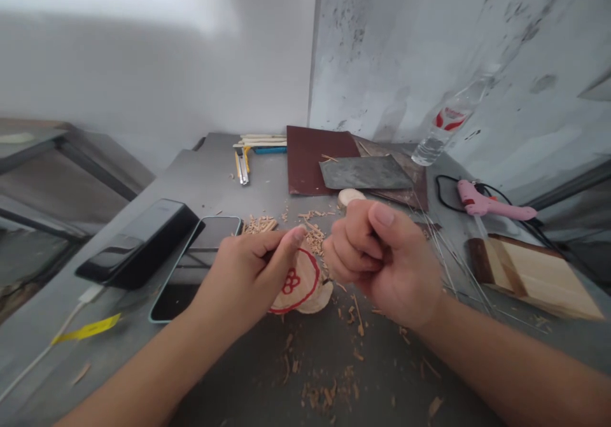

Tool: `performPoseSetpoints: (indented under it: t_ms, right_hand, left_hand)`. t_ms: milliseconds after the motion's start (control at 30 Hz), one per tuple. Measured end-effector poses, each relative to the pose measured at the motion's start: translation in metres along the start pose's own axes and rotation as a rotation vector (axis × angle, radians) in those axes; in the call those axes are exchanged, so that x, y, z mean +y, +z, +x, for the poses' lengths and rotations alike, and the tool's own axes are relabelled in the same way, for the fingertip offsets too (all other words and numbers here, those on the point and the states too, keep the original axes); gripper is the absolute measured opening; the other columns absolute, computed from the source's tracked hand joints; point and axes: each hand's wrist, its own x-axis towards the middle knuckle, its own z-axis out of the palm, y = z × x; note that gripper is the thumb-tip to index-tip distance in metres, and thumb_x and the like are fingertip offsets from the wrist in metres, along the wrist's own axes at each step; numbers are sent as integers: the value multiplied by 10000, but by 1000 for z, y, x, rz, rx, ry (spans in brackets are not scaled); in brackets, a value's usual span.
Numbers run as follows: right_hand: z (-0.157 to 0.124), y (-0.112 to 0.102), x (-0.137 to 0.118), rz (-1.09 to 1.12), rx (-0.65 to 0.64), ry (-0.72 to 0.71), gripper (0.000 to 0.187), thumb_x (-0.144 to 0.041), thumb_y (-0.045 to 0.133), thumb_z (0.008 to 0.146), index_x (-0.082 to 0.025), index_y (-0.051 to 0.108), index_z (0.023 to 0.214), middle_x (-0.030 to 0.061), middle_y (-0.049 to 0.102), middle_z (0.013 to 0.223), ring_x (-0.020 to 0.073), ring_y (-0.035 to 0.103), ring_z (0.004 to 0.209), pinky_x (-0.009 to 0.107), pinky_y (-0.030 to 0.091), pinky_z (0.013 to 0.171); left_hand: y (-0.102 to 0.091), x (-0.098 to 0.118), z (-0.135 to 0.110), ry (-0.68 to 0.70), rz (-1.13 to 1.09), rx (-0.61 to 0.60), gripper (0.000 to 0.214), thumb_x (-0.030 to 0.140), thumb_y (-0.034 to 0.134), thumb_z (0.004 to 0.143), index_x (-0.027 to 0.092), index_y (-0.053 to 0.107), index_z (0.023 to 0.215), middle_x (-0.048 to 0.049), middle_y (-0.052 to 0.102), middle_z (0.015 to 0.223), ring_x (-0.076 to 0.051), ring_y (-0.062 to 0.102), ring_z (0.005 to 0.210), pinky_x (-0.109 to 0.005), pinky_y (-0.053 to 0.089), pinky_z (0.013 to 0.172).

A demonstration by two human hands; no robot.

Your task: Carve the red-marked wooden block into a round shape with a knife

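My left hand is closed, thumb pressed against the bent forefinger; whatever it may pinch is too small or hidden to make out. My right hand is curled into a fist with the thumb on top, and its contents, if any, do not show. Between and below them is a round wood slice painted with a red ring and red flower, partly covered by the left hand. It overlaps a second, plain wood slice. Beyond the right fist lies a small pale wood disc.
Wood shavings litter the grey table. At left are a phone and a black device. Behind lie a utility knife and sandpaper sheets. At right are a water bottle, pink glue gun, thin wires and wood block.
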Motion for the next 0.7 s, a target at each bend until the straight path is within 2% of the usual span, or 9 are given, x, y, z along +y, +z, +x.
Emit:
performPoseSetpoints:
  t_ms: [100, 167, 333, 467, 533, 700]
  right_hand:
    - [-1, 3, 0, -7, -2, -13, 518, -412, 598, 961, -221, 338, 555, -73, 246, 516, 99, 189, 453, 303, 158, 482]
    - [-1, 3, 0, -1, -5, -21, 519, -409, 601, 959, -222, 340, 552, -73, 240, 515, 101, 185, 452, 298, 149, 476]
    - [1, 0, 3, 10, -30, -37, 519, -430, 585, 986, -216, 348, 577, -74, 249, 520, 103, 195, 459, 292, 159, 479]
    - [4, -5, 7, 26, -104, -88, 507, -443, 561, 1003, -215, 346, 605, -77, 245, 517, 102, 197, 454, 279, 185, 469]
    - [4, -7, 10, 39, -135, -99, 495, -430, 547, 1010, -215, 344, 613, -76, 242, 514, 102, 199, 452, 270, 200, 465]
    - [3, -6, 22, 42, -110, -155, 477, -392, 517, 1018, -214, 348, 609, -75, 249, 513, 92, 202, 437, 256, 196, 444]
  left_hand:
    - [-3, 2, -2, -19, 1, -48, 546, 525, 435, 1037, 202, 407, 598, 50, 299, 568, -101, 318, 547, -240, 248, 493]
    - [-6, 3, -3, 29, 41, -31, 537, 498, 428, 1049, 198, 411, 604, 57, 284, 564, -95, 302, 542, -236, 245, 496]
    - [-9, 4, -5, 269, 187, 95, 436, 327, 481, 1057, 194, 492, 642, 78, 328, 559, -71, 317, 513, -213, 252, 488]
    - [-9, 1, -4, 403, 247, 202, 435, 258, 482, 1043, 205, 379, 624, 85, 279, 558, -68, 281, 481, -221, 237, 458]
    - [-8, -1, -3, 419, 253, 219, 430, 237, 474, 1038, 213, 351, 626, 85, 268, 557, -70, 274, 474, -224, 242, 449]
    - [-4, -4, -2, 443, 269, 250, 422, 199, 490, 1023, 216, 359, 622, 90, 271, 541, -61, 288, 440, -230, 240, 427]
